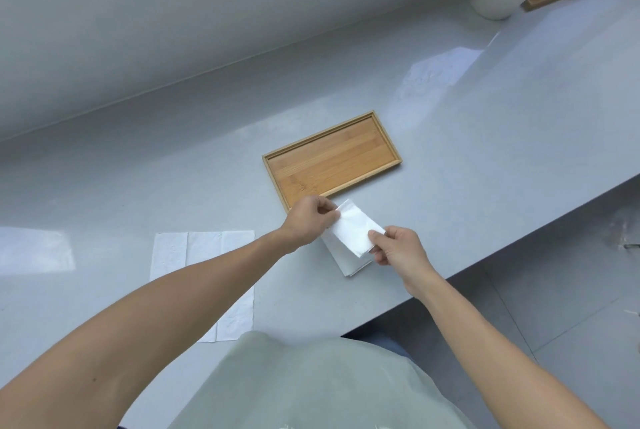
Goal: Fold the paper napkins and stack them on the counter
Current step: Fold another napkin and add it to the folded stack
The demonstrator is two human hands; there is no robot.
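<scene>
Folded napkin point(355, 229) pinched at opposite corners by left hand point(308, 220) and right hand point(398, 250), over folded stack point(343, 260) on tabletop point(485, 151). Wooden tray point(330, 160) just beyond; unfolded napkin point(204, 252) at left.

Left hand point(309, 217) and right hand point(394, 245) pinch a folded napkin point(354, 230) beside the tray point(330, 158).

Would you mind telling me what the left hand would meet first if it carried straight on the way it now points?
The left hand, pinching the folded napkin, points up and to the right. Going straight on, it would probably cross the near corner of the wooden tray first, though its height above the counter is unclear.
</scene>
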